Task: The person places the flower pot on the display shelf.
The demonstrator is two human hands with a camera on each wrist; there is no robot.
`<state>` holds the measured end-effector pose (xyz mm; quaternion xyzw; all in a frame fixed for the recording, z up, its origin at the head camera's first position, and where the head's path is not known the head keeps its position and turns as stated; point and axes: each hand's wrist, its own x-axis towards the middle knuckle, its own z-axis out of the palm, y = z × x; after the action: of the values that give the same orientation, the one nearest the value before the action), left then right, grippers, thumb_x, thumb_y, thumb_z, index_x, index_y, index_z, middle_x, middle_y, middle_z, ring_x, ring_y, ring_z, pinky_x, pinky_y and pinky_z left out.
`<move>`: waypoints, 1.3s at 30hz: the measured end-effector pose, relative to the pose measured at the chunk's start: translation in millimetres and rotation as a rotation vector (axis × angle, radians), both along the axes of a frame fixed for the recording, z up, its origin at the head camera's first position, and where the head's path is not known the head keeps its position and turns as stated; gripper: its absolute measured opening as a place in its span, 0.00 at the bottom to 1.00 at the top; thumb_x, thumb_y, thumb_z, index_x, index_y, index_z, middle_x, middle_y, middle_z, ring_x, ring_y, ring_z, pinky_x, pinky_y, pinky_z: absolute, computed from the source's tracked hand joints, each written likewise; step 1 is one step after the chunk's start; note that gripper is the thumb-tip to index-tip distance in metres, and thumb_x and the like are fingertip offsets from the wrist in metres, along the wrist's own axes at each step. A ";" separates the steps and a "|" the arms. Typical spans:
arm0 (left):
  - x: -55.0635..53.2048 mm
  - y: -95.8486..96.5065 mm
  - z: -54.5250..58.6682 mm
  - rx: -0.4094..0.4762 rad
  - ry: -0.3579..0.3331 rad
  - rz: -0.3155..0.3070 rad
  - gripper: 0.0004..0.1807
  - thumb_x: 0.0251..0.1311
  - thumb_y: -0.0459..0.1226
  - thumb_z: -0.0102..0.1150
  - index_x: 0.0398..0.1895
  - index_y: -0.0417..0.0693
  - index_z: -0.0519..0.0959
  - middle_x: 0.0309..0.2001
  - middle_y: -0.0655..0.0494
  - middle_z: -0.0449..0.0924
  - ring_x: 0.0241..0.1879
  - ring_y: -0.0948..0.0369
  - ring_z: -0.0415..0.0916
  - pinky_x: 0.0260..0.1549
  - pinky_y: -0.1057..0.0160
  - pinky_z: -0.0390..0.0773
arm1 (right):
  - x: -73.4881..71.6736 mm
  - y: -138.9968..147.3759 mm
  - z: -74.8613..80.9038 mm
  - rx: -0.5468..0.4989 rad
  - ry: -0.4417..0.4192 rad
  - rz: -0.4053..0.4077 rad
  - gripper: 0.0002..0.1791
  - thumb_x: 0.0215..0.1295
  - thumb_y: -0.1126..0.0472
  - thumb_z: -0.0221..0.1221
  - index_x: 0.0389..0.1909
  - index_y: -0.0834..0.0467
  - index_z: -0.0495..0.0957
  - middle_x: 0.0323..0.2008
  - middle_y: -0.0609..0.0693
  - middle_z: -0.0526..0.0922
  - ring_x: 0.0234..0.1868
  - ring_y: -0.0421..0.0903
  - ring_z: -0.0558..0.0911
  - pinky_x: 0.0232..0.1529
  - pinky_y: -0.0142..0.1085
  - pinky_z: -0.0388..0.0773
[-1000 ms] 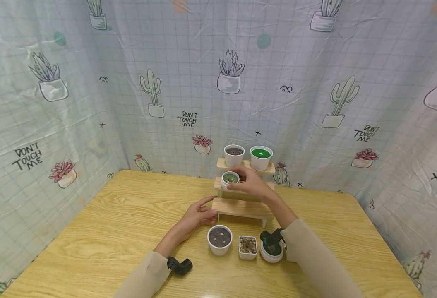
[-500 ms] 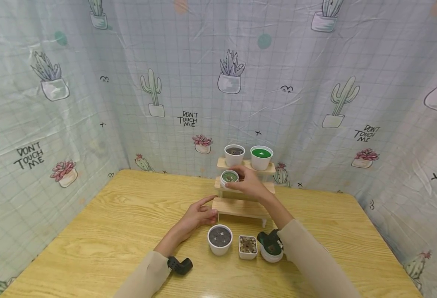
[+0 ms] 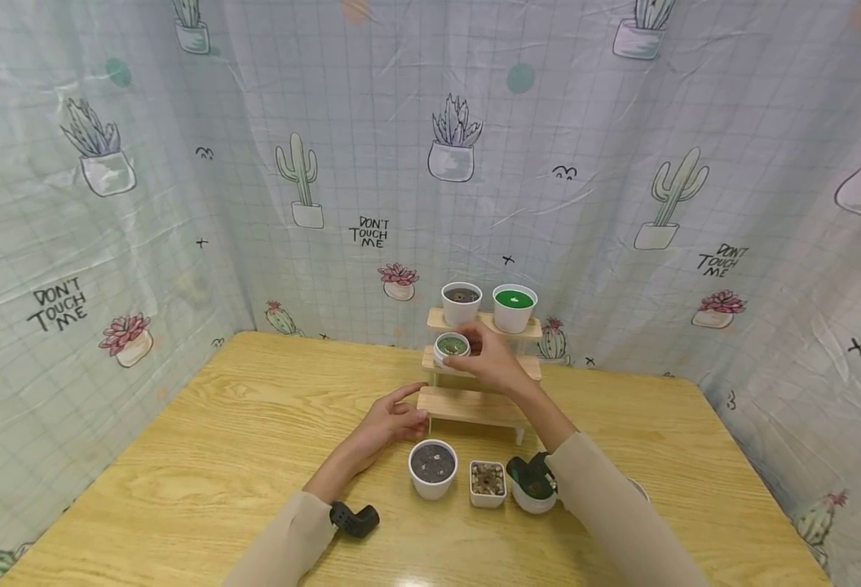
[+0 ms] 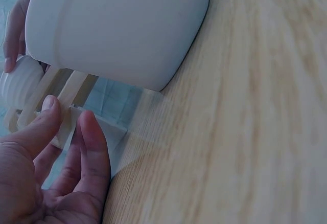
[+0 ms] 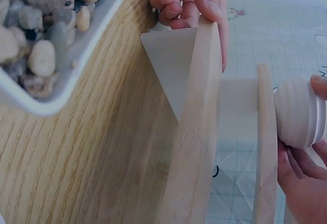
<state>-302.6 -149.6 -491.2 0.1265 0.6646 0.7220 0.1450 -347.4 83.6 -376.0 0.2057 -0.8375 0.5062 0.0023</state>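
My right hand [image 3: 495,360] grips a small white ribbed pot [image 3: 451,347] with green filling, at the left end of the middle step of a wooden three-step plant stand [image 3: 467,403]. In the right wrist view the base of this ribbed pot [image 5: 299,111] appears to touch the step. My left hand [image 3: 385,421] holds the left end of the lowest step. Its thumb lies on the wood in the left wrist view, the other fingers around the white side support [image 4: 104,132]. Two white pots, one grey-filled [image 3: 461,306] and one green-filled [image 3: 514,310], stand on the top step.
Before the stand are a round pot with dark filling [image 3: 434,470], a square pot of pebbles [image 3: 487,484] and a round pot [image 3: 535,499] partly covered by the right wrist camera. Another white rim [image 3: 640,489] peeks out past the right sleeve. A patterned curtain [image 3: 372,98] hangs behind the table.
The right hand and the ribbed pot have shifted very slightly left on the middle step. The right sleeve moved left, uncovering a white rim beside it. The left hand has stayed put.
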 end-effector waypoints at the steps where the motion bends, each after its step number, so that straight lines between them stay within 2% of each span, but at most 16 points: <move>1: -0.3 -0.1 -0.2 0.000 0.001 0.000 0.40 0.71 0.37 0.63 0.82 0.48 0.56 0.41 0.53 0.86 0.40 0.61 0.84 0.45 0.63 0.87 | 0.5 0.0 0.1 0.004 0.003 -0.003 0.31 0.63 0.59 0.71 0.64 0.63 0.72 0.60 0.61 0.80 0.59 0.56 0.81 0.64 0.49 0.79; 12: -2.7 -0.1 -3.1 0.009 -0.001 0.000 0.39 0.71 0.36 0.63 0.81 0.49 0.57 0.42 0.50 0.86 0.40 0.61 0.84 0.46 0.63 0.88 | 1.3 -1.2 -2.5 -0.001 -0.014 -0.037 0.32 0.63 0.59 0.71 0.64 0.64 0.70 0.59 0.61 0.79 0.60 0.57 0.81 0.63 0.48 0.81; 21: -1.7 2.0 1.8 0.011 0.002 -0.004 0.40 0.71 0.37 0.64 0.82 0.49 0.57 0.42 0.51 0.86 0.41 0.61 0.84 0.45 0.63 0.87 | -0.5 6.8 -0.3 0.012 0.019 -0.001 0.33 0.63 0.60 0.72 0.65 0.67 0.70 0.60 0.65 0.79 0.60 0.60 0.82 0.65 0.51 0.80; 31: -1.6 2.6 1.5 -0.001 -0.002 0.006 0.40 0.71 0.36 0.63 0.82 0.49 0.57 0.41 0.53 0.85 0.40 0.61 0.84 0.45 0.63 0.87 | 8.5 24.3 9.1 0.033 -0.011 0.038 0.35 0.64 0.61 0.71 0.67 0.68 0.67 0.62 0.69 0.78 0.63 0.65 0.80 0.66 0.55 0.79; 39: -0.1 1.3 0.0 0.005 -0.002 0.005 0.41 0.70 0.36 0.64 0.82 0.49 0.56 0.41 0.52 0.85 0.40 0.61 0.84 0.45 0.63 0.87 | 24.7 53.6 18.2 0.077 -0.009 0.043 0.36 0.66 0.60 0.69 0.69 0.66 0.64 0.66 0.68 0.75 0.66 0.66 0.78 0.67 0.57 0.78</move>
<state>-302.7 -148.3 -491.2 0.1244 0.6630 0.7241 0.1437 -322.7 137.2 -357.8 0.2211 -0.8518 0.4745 -0.0204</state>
